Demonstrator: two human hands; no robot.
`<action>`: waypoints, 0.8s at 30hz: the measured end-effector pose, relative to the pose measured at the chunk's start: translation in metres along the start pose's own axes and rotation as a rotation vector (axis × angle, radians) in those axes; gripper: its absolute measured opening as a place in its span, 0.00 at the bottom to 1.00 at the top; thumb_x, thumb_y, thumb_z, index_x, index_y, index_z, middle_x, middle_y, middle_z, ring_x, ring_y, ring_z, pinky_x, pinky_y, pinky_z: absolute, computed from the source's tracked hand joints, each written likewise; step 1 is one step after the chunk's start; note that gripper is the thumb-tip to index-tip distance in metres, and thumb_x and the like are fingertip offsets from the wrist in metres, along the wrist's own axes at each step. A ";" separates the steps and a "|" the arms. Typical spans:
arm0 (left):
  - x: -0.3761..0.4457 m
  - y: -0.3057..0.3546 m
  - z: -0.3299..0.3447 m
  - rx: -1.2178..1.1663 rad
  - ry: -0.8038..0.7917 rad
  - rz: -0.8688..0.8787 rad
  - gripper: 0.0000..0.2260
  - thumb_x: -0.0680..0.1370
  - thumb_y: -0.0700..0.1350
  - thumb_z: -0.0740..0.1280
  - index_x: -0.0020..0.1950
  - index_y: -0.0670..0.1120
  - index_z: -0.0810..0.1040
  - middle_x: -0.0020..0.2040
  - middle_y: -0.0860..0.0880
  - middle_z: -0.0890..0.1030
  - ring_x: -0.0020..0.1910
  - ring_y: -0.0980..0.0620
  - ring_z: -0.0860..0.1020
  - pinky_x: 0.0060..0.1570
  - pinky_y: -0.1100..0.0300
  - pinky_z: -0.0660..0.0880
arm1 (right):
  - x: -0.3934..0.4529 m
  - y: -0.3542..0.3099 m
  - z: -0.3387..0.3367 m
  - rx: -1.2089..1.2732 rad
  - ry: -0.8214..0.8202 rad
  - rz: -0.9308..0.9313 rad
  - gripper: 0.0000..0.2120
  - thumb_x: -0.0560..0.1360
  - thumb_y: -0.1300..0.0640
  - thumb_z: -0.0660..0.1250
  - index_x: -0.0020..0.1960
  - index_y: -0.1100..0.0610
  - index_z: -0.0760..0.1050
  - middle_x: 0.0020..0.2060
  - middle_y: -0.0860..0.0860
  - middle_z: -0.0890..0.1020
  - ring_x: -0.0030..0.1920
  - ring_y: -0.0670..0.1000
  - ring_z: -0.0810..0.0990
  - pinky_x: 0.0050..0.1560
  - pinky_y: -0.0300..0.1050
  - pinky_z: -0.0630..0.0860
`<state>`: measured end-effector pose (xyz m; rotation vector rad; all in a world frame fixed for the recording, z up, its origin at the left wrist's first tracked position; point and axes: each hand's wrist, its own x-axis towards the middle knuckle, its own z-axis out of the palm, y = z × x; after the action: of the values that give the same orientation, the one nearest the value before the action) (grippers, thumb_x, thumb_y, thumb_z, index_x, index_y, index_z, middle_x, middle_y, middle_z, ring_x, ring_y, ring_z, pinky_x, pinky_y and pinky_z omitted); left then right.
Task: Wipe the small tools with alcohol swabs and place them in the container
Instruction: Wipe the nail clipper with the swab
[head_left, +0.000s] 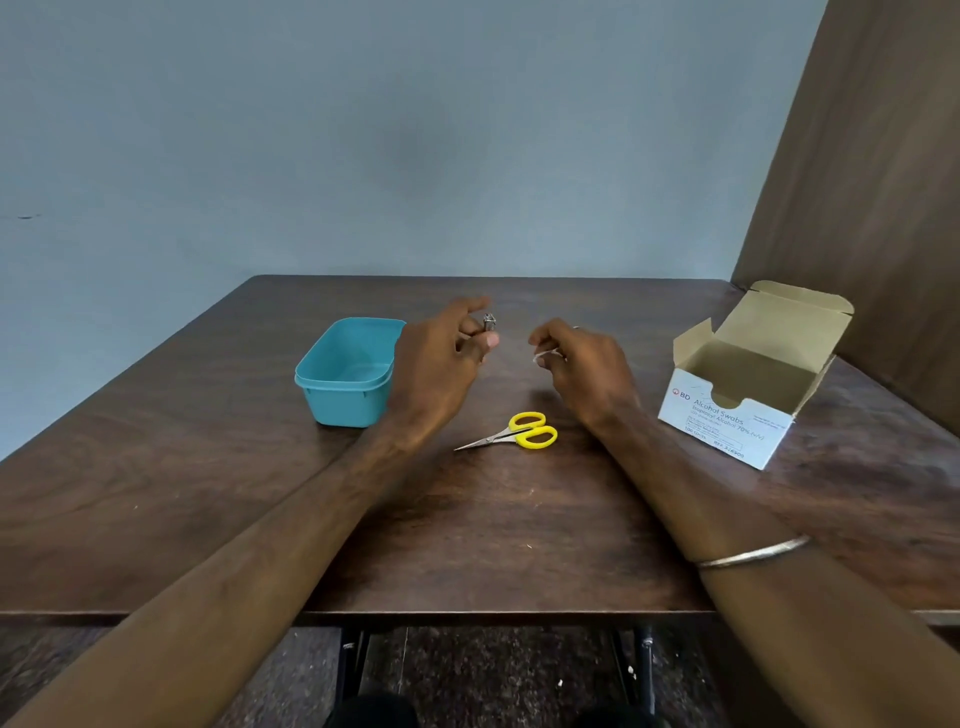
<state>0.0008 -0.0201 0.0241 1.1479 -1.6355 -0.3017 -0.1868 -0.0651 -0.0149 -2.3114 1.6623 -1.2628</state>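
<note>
Small-tool cleaning, early stage: nothing lies in the teal rectangular plastic container (345, 371).

A small metal tool, seemingly a nail clipper (489, 322), is pinched in the left hand (441, 358) just right of the container. A white alcohol swab (544, 356) is pinched in the right hand (582, 364), farther right and apart from the clipper. Wiping is judged in progress or about to start. Yellow-handled small steel scissors (519, 432) lie unwiped, by appearance, on the brown wooden table (208, 493) right of and nearer than the container. The open white cardboard swab box (748, 395) stands far right.

Both forearms outstretched, left hand (441, 358) fingers curled in a pinching grip, right hand (582, 369) likewise
</note>
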 end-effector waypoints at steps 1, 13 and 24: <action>0.003 0.002 -0.003 0.036 0.016 0.019 0.15 0.77 0.44 0.71 0.63 0.48 0.80 0.47 0.49 0.86 0.44 0.51 0.84 0.50 0.53 0.81 | 0.000 -0.001 0.000 -0.053 -0.011 -0.013 0.14 0.73 0.65 0.70 0.54 0.50 0.79 0.45 0.49 0.86 0.48 0.53 0.83 0.45 0.48 0.78; 0.056 -0.005 -0.084 0.531 -0.119 -0.221 0.06 0.69 0.41 0.77 0.44 0.44 0.87 0.40 0.46 0.86 0.42 0.49 0.84 0.51 0.55 0.79 | 0.000 -0.008 0.000 -0.187 -0.063 -0.036 0.13 0.77 0.60 0.65 0.59 0.49 0.77 0.51 0.50 0.84 0.57 0.56 0.79 0.47 0.50 0.75; 0.051 -0.024 -0.071 0.764 -0.423 -0.466 0.08 0.74 0.39 0.69 0.52 0.38 0.80 0.46 0.42 0.82 0.47 0.44 0.82 0.43 0.54 0.79 | 0.000 -0.007 -0.002 -0.176 -0.076 -0.030 0.13 0.76 0.60 0.65 0.58 0.49 0.77 0.51 0.50 0.84 0.56 0.57 0.79 0.47 0.50 0.76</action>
<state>0.0749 -0.0489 0.0671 2.1750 -1.8955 -0.2226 -0.1824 -0.0614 -0.0107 -2.4563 1.7865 -1.0584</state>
